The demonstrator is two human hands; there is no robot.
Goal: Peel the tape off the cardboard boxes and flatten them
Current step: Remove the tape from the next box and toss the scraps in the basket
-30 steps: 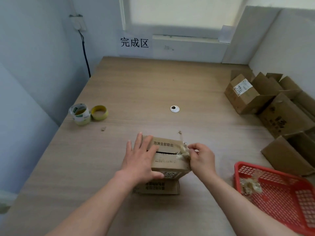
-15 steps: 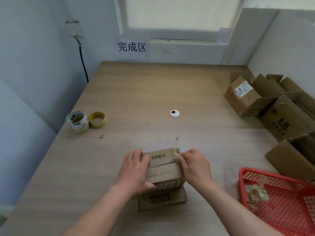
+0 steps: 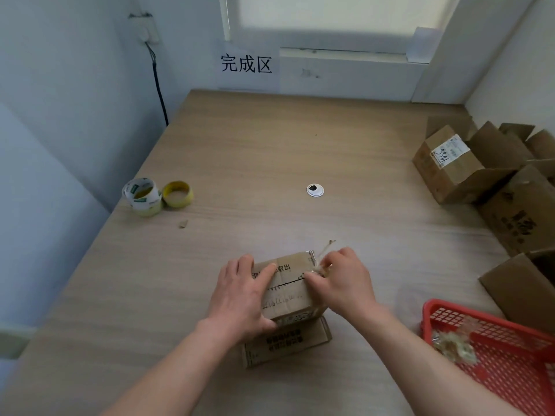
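Note:
A small brown cardboard box (image 3: 289, 291) with printed characters stands near the front of the wooden table (image 3: 270, 163). My left hand (image 3: 240, 298) lies over its left side and top, thumb at the front edge, holding it steady. My right hand (image 3: 342, 280) is at the box's right top edge, its fingers pinching a crumpled strip of clear tape (image 3: 322, 255) that sticks up from the corner. One flap of the box (image 3: 285, 345) lies flat on the table toward me.
Several open cardboard boxes (image 3: 450, 166) crowd the right edge. A red plastic basket (image 3: 504, 355) at the front right holds crumpled tape. Two tape rolls (image 3: 157, 195) sit at the left edge. A small white cable grommet (image 3: 315, 190) is mid-table.
My right hand has shifted from the box's right side up onto its top right corner, pulling the tape strip along. The left hand stays on the box.

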